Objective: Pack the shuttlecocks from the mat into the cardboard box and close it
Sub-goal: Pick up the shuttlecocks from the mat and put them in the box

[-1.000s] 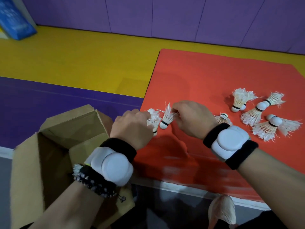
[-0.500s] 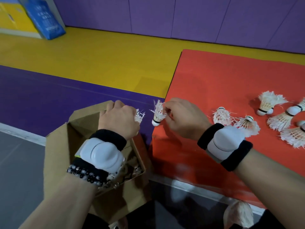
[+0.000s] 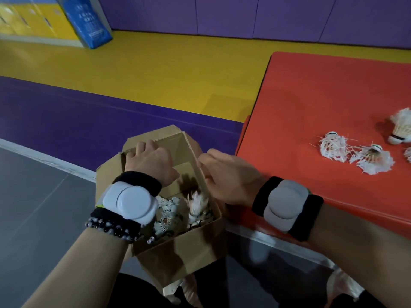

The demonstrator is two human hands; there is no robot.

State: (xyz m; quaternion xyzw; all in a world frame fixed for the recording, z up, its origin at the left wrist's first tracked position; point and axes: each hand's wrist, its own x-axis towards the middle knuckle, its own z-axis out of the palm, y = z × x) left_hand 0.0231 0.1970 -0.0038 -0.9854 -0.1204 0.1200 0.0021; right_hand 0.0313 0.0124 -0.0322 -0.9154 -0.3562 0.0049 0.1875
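Observation:
The open cardboard box (image 3: 182, 247) stands on the floor just left of the red mat (image 3: 322, 96). Several white shuttlecocks lie in its bottom, and one blurred shuttlecock (image 3: 196, 203) is upright above them. My left hand (image 3: 149, 163) is over the box with fingers stretched toward its far-left flap, holding nothing. My right hand (image 3: 224, 176) hangs over the box's right wall, fingers loosely bent, with nothing visible in it. On the mat lie two frayed shuttlecocks (image 3: 332, 146) (image 3: 373, 160), a third shuttlecock (image 3: 400, 130) at the right edge, and part of another.
A blue bag (image 3: 86, 21) leans on yellow lockers (image 3: 33, 21) at the far left. Yellow and purple floor strips run behind the box, with a purple padded wall beyond. A foot (image 3: 342, 285) shows at the bottom right.
Both hands carried a shuttlecock each from the mat's left edge to over the box and let go. The view swung left, so the mat's shuttlecocks now sit at the right edge.

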